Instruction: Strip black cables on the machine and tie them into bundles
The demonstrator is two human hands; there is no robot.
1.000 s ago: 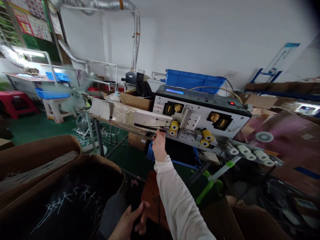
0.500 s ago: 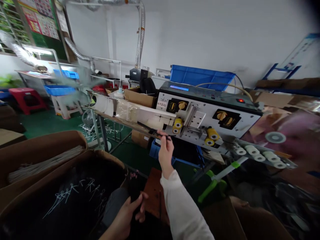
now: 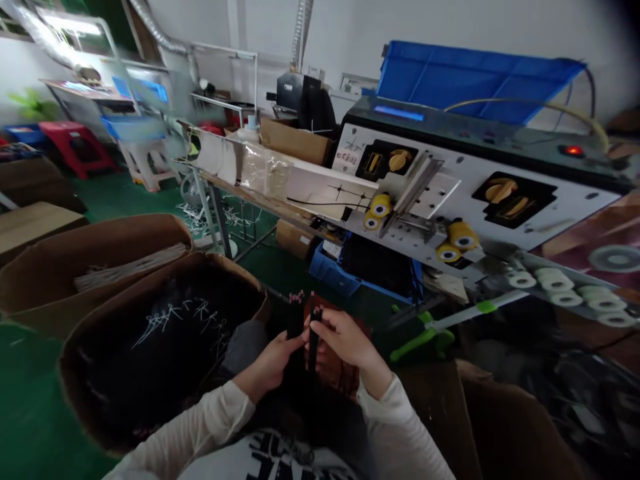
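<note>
Right hand (image 3: pixel 345 340) has come off the feed tray and dropped low in front of the machine (image 3: pixel 500 167), so now it sits right up against the left hand (image 3: pixel 273 360). Half a second ago it was up at the tray pinching a black strand. View has tipped down too, so both sleeves show at the bottom now.

Biggest thing is that machine: grey top, white front panel, and a red lamp lit near its right end. Behind the machine sits a blue crate (image 3: pixel 465 73).

Left of the machine and lower down are two open cardboard boxes. The nearer box (image 3: pixel 245 283) is full of dark stuff with pale strands on top. The farther box (image 3: pixel 50 307) holds a pale bundle of sticks or wires, can't tell which.

The long feed tray (image 3: pixel 280 180) sticks out from the machine's left side, with a thin black line lying in it. On the machine's front are two pairs of yellow rollers (image 3: pixel 380 204), and off its right end is a row of white rollers (image 3: pixel 565 288).

Hands are below the machine's front. Left hand is closed round a black bundle (image 3: pixel 295 320) held upright, pinkish tips on top. Right hand is pinched shut on a single black strand (image 3: pixel 313 333), also upright and just beside the bundle.
</note>
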